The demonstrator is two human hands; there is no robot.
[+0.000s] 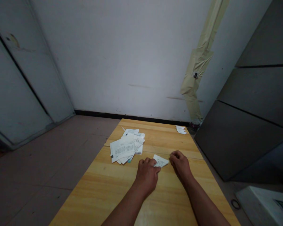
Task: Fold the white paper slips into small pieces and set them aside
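A small piece of printed white paper (160,161), folded to a pointed shape, lies on the wooden table between my hands. My left hand (148,174) is closed on its left side, thumb along the near edge and fingers over the far part. Just by the paper's right-hand tip, my right hand (181,164) has its thumb and fingers pinched together. Whether the tip is between those fingers is hidden. To the left, beyond my left hand, is a loose, overlapping pile of printed sheets (124,148).
Several small folded papers (180,129) sit at the table's far right corner. The wooden table (113,185) reaches almost to the white wall (122,62). Grey panels (252,131) stand on the right, with a white box (261,204) and black ring (235,204) low beside the table.
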